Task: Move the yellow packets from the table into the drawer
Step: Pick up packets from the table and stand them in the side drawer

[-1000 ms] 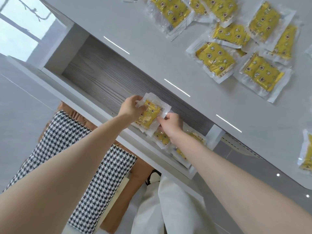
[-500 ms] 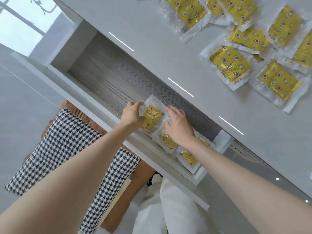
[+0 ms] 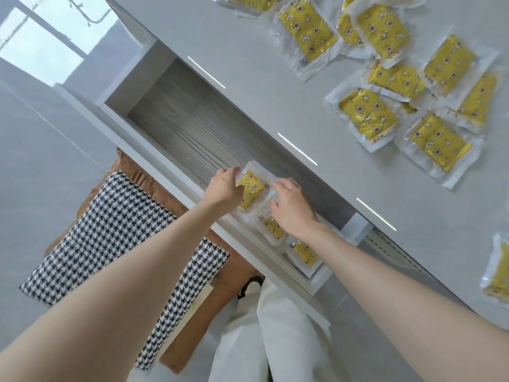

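The drawer (image 3: 192, 133), running from left of centre down to lower centre, is standing open, and most of its grey wood-grain floor is lying bare. At frame centre the left hand (image 3: 223, 188) is resting against the left edge of a yellow packet (image 3: 252, 190), thumb over its upper corner; whether the fingers are pinching it cannot be told. The right hand (image 3: 292, 205) is laying nearly straight fingers flat on the packet's right edge, pressing it down onto the drawer floor. Just below and right, two placed packets (image 3: 272, 227) are lying in a row in the drawer – three in total, judging by this view. On the table (image 3: 275, 92), about ten loose packets (image 3: 366, 114) are waiting at upper right, plus a lone packet (image 3: 498, 271) at the right edge – the task is judged under halfway.
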